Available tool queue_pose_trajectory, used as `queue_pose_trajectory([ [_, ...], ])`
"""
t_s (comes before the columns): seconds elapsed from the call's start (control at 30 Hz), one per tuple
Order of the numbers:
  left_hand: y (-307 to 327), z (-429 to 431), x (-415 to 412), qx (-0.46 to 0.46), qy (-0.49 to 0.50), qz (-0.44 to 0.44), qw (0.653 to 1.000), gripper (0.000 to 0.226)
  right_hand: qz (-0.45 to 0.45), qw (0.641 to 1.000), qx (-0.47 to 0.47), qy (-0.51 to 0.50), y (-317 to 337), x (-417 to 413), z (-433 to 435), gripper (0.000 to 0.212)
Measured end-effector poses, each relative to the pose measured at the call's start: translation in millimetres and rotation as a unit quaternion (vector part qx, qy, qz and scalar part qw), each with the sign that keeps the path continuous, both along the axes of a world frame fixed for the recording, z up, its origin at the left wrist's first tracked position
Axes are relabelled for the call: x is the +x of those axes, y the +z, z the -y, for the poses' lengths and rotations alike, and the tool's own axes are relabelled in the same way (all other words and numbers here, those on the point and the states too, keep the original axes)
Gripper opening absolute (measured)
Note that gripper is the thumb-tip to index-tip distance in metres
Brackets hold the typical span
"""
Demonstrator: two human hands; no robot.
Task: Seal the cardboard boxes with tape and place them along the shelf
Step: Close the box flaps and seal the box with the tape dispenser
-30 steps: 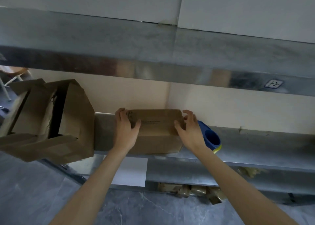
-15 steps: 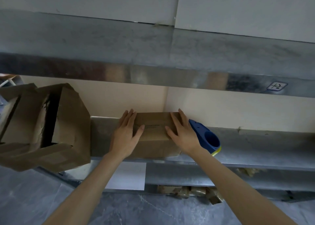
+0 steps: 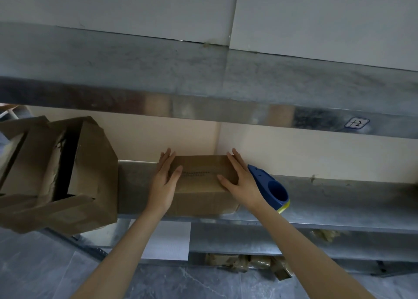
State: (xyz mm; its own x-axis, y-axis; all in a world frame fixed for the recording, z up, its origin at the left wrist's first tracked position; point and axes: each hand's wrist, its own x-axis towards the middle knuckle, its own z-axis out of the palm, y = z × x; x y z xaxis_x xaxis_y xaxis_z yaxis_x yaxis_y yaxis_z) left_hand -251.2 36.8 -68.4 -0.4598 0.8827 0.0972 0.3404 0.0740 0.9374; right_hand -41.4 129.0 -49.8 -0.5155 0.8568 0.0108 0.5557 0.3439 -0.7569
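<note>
- A small brown cardboard box (image 3: 201,181), matte with faint print on top, sits on the dull, smudged metal shelf (image 3: 339,194).
- The left hand (image 3: 164,185) lies flat on the box's left top edge, fingers straight.
- The right hand (image 3: 242,181) rests flat on its right edge, fingers straight.
- A smooth blue plastic tape dispenser (image 3: 270,189) lies just right of the box.
- A larger, creased open carton (image 3: 61,174) stands to the left.

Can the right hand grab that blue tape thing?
Probably yes. The blue tape dispenser sits on the shelf just beside the right hand, with nothing between them.
</note>
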Motion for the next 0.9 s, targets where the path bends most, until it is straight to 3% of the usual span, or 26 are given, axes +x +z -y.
queue_pose_trajectory([
  [0.17,2.3,1.6,-6.1,-0.014,-0.035,0.0,0.999,0.06,-0.018,1.0,-0.021,-0.007,1.7,0.9,-1.8,0.081],
  [0.3,-7.2,8.1,-8.1,0.005,-0.035,-0.089,0.995,0.059,-0.058,0.996,-0.053,-0.036,-3.8,4.0,-1.9,0.08],
  [0.4,-7.2,8.1,-9.7,0.005,-0.032,-0.1,0.994,0.057,-0.07,0.994,-0.071,-0.045,-4.5,3.2,-3.9,0.078],
  [0.57,-0.8,16.0,-14.5,0.006,-0.048,-0.12,0.992,0.066,-0.033,0.998,-0.033,-0.032,-3.5,6.7,-5.6,0.072],
  [0.7,1.2,32.3,-21.2,-0.005,-0.059,-0.138,0.989,0.075,-0.063,0.996,-0.059,-0.021,3.2,18.3,-6.8,0.065],
  [0.9,-7.0,47.9,-21.9,-0.05,-0.072,-0.136,0.987,0.097,-0.048,0.997,-0.053,-0.009,4.0,39.3,1.2,0.076],
])
